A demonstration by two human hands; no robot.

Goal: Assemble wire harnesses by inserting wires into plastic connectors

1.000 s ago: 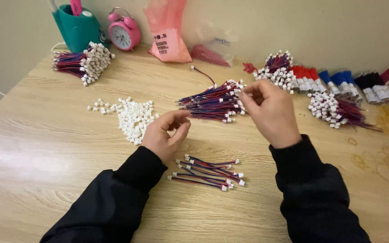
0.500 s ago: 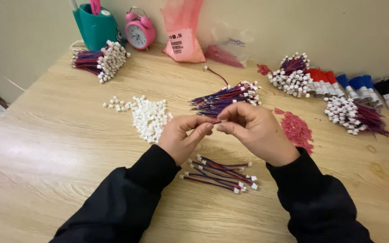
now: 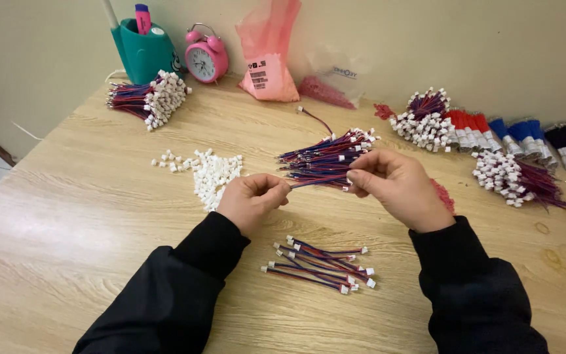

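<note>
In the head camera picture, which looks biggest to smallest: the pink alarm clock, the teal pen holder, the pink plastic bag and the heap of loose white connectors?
1. Pink plastic bag
2. Teal pen holder
3. Heap of loose white connectors, though it lies nearer the camera and spreads flat, so its place against the holder is unsure
4. Pink alarm clock

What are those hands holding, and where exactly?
A thin red-and-blue wire, stretched between them: the left hand pinches one end, the right hand the other.

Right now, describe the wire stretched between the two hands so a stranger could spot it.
On the wooden table, find the left hand and right hand. The red-and-blue wire spans them, the only one lifted off the table.
</note>
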